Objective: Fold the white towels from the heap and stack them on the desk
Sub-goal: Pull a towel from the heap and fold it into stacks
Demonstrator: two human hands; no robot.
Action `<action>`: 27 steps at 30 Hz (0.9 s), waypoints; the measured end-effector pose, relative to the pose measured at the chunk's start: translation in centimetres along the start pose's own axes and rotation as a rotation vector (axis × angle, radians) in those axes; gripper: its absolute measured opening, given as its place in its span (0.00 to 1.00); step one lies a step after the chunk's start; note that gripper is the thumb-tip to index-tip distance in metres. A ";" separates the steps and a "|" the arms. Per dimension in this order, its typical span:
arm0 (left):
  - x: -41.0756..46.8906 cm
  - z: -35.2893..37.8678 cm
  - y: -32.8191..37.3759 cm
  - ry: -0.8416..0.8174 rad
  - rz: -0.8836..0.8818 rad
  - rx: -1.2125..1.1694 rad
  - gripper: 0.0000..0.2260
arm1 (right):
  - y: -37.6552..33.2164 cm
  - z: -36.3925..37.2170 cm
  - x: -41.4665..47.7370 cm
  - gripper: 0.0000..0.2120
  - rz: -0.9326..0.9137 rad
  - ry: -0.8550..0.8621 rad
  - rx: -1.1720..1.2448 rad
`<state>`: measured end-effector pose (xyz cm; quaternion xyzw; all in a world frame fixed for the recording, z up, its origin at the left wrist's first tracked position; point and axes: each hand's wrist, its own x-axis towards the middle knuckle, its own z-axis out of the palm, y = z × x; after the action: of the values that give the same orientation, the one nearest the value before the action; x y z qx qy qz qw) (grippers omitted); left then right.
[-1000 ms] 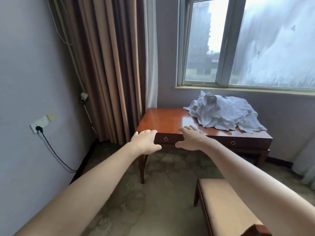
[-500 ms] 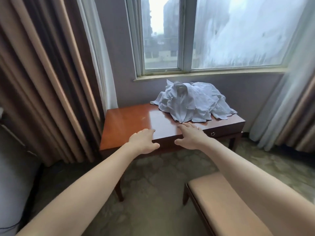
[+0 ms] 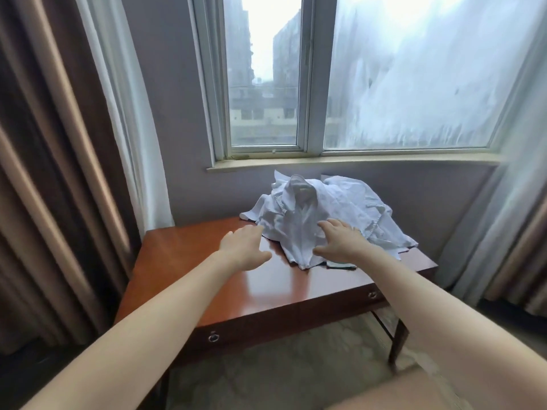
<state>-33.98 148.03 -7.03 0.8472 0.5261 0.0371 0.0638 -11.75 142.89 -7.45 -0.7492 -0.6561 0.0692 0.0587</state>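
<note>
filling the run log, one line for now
reach | left hand open over desk | right hand open at towel heap | no stack yet

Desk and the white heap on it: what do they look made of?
Desk: reddish-brown wood or veneer, probably lacquered; its top mirrors daylight in glossy streaks. Heap of towels: thin white woven cloth, likely cotton, matte; it creases sharply and shows stitched hems. Drawer ring pull: looks like silvery metal, slightly shiny.
</note>
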 end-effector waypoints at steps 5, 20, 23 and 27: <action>7.6 1.5 1.1 -0.045 0.070 0.040 0.25 | 3.0 0.1 6.0 0.32 0.047 -0.021 0.009; 34.4 2.5 -1.8 -0.046 0.249 -0.001 0.20 | 8.1 0.1 28.9 0.30 0.195 0.050 0.057; 38.8 3.4 -2.6 -0.079 0.267 -0.006 0.20 | 8.7 1.3 32.6 0.30 0.223 0.024 0.067; 43.6 5.3 -3.3 -0.137 0.261 -0.033 0.24 | 10.3 2.1 37.0 0.30 0.246 -0.019 0.077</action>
<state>-16.86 188.13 -12.89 0.9078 0.4052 -0.0041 0.1081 2.73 178.19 -12.34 -0.8207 -0.5564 0.1080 0.0724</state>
